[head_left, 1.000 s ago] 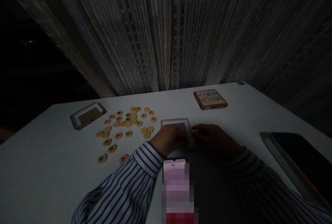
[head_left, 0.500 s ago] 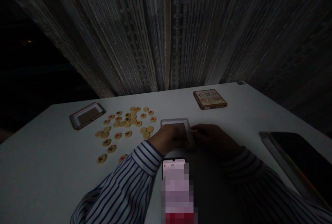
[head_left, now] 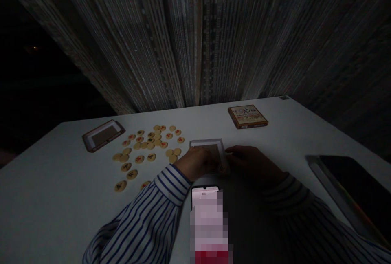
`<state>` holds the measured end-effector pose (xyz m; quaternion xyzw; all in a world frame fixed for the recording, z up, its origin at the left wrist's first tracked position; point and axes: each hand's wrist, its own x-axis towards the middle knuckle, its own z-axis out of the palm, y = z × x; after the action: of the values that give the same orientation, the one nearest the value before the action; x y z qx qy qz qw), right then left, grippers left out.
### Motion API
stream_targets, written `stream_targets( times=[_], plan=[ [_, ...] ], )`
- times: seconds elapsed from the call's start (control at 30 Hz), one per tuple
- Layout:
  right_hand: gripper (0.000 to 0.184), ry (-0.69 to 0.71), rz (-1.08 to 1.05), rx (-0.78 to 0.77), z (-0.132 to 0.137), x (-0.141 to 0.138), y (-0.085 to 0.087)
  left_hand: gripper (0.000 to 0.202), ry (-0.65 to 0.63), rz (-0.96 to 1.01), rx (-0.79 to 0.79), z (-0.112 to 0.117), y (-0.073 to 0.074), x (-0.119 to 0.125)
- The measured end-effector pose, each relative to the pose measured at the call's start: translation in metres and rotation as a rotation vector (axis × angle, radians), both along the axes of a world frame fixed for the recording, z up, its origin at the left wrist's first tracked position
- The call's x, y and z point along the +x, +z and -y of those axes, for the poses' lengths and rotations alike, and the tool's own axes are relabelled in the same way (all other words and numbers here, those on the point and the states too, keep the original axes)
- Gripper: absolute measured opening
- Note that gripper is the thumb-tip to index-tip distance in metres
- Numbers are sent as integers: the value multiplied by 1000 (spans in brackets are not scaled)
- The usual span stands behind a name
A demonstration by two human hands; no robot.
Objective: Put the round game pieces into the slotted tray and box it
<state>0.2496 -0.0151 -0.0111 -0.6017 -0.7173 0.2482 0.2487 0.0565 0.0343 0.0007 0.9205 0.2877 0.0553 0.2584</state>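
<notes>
In the head view, my left hand (head_left: 198,162) reaches over a shallow open box half (head_left: 206,141) with pale walls and a brown inside. Its fingers are curled down into the box, and what they hold is hidden. One round Chinese chess piece (head_left: 223,169) shows at the box's near right corner, close to those fingertips. My right hand (head_left: 252,163) rests against the box's right wall, fingers closed together; deep shadow hides what is between them. Left of the box lie many loose wooden Chinese chess pieces (head_left: 151,157), with red or black characters or blank sides up.
Another open box half (head_left: 105,134) lies at the left back of the white table (head_left: 61,182). A closed box with Chinese lettering (head_left: 248,115) is at the back right. A lit phone (head_left: 204,192) lies nearest me; a dark flat device (head_left: 351,186) is at right. A curtain (head_left: 195,44) hangs behind.
The chess piece in the box's near right corner shows more clearly. A pale spot at my right fingertips is less visible. Both hands have otherwise barely moved.
</notes>
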Motion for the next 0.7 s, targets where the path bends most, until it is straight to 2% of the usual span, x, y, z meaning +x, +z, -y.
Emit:
stream_targets(
  times=[0.7],
  plan=[
    [29, 24, -4, 2, 1, 0, 3, 21, -61, -45, 44, 0, 2, 1]
  ],
)
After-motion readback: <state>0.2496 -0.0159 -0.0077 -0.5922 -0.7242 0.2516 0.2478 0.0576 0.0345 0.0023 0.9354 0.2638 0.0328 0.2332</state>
